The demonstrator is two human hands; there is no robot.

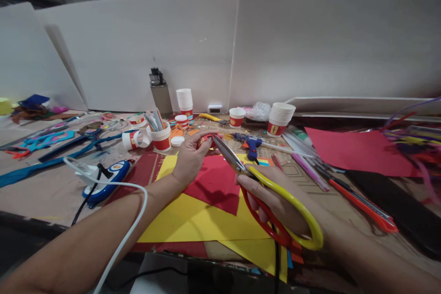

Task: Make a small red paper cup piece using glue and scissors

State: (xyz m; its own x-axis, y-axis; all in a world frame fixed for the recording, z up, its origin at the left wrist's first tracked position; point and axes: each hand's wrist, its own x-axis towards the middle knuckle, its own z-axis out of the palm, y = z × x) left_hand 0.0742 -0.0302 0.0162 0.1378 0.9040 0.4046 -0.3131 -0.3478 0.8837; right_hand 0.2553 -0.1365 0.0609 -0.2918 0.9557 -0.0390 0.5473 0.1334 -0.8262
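Note:
My right hand (267, 193) is closed around the red and yellow handles of a pair of scissors (289, 188), whose blades point up and left. At the blade tips, my left hand (193, 154) pinches a small red piece (207, 139), partly hidden by the fingers. Below both hands a red paper sheet (217, 188) lies on yellow paper (172, 220). A blue glue gun (253, 146) rests just beyond the scissors.
Paper cups (280, 115) stand along the back, one holding sticks (161, 138). A blue and white power strip (106, 183) with a white cable (143, 216) is at left. At right lie a red cutter (365, 204), a purple pen (310, 172) and red paper (358, 149).

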